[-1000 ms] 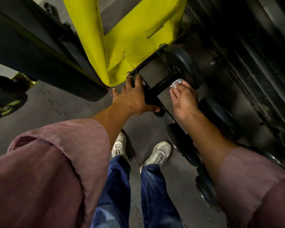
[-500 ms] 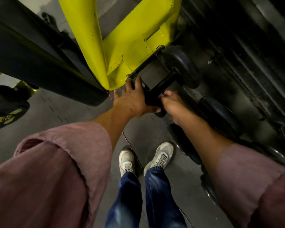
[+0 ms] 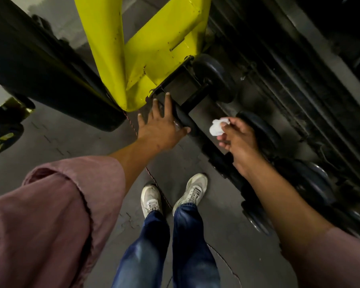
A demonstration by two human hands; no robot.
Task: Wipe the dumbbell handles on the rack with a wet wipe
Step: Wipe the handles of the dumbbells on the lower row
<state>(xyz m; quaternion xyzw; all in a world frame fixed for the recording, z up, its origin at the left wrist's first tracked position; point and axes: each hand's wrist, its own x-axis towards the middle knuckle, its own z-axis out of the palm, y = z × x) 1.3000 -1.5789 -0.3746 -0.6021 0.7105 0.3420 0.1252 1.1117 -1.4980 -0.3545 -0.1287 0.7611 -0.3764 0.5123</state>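
Nearest the camera are two pink sleeves [image 3: 50, 204], jeans and pale shoes [image 3: 193, 190] on a grey floor [image 3: 60, 142]. Past them, the left hand [image 3: 161, 129] lies with fingers straight and spread over the near head of a black dumbbell [image 3: 184, 120] at the rack's end, steadying it, thumb out along the side. Just right of it, the right hand [image 3: 240, 140] pinches a small white wipe [image 3: 217, 127] between thumb and fingertips, held up off the metal and close beside the next dumbbell [image 3: 258, 132]. The wipe looks soft, light and crumpled; it should mould round a bar if wrapped and squeezed, though so small a wad may slip or shred on knurled steel. The dumbbells look heavy and stiff, unlikely to shift under a wiping stroke, so the bar [image 3: 195, 99] between the heads is the place to grip. More dumbbells [image 3: 312, 179] run along the rack [image 3: 216, 156] toward the lower right. The rack holds only dumbbells, as far as can be seen. Beyond stand a yellow frame [image 3: 150, 44] and dark slats [image 3: 289, 69].
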